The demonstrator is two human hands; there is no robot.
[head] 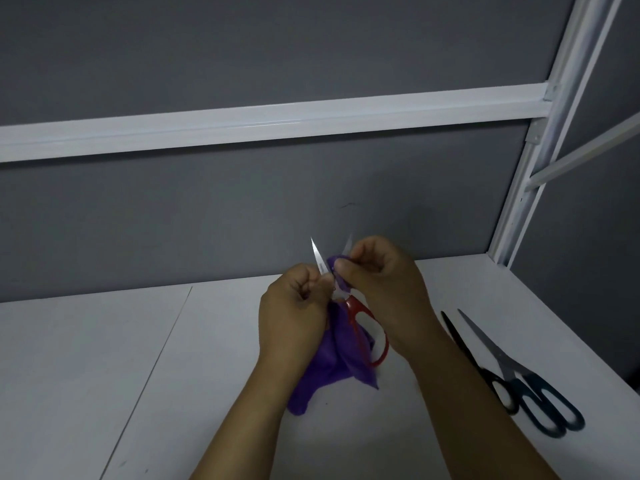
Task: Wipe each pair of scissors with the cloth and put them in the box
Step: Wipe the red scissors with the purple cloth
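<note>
Red-handled scissors (367, 327) are held up over the white table, blades spread and pointing up and away. My left hand (294, 313) grips the scissors near the pivot, below the left blade. My right hand (384, 285) pinches a fold of the purple cloth (329, 362) around the right blade. The rest of the cloth hangs down under both hands, behind the red handles. No box is in view.
Two more pairs of scissors lie on the table at the right: a black-handled pair (498, 389) and a teal-handled pair (550, 407), blades pointing away. A grey partition stands behind the white table (104, 358), with a white metal frame (519, 209) at the right.
</note>
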